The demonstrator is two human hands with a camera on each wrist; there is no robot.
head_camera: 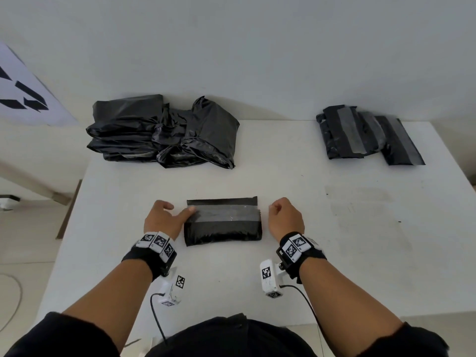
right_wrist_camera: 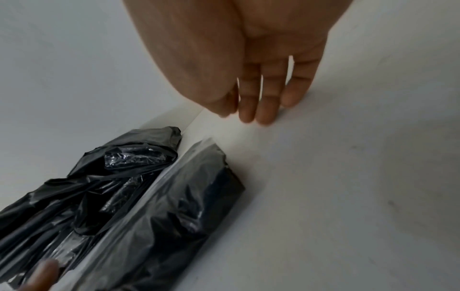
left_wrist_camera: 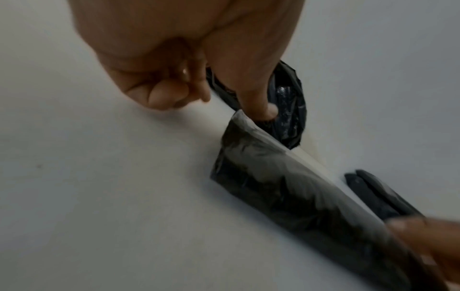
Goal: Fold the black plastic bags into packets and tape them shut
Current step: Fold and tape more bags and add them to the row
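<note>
A folded black bag packet [head_camera: 222,224] lies on the white table [head_camera: 296,253] in front of me, with a strip of clear tape [head_camera: 226,213] along its top. My left hand [head_camera: 177,210] is at the packet's left end; its thumb [left_wrist_camera: 267,109] presses on the tape there while the other fingers [left_wrist_camera: 161,94] are curled in and hold nothing. My right hand [head_camera: 273,208] hangs just off the packet's right end, with its fingers [right_wrist_camera: 259,106] relaxed and pointing down, apart from the packet [right_wrist_camera: 186,196].
A heap of loose black bags [head_camera: 164,132] lies at the back left of the table. Taped packets [head_camera: 368,135] are stacked at the back right. The table's left edge [head_camera: 74,202] drops to the floor. Cables [head_camera: 157,320] trail from my wrist cameras.
</note>
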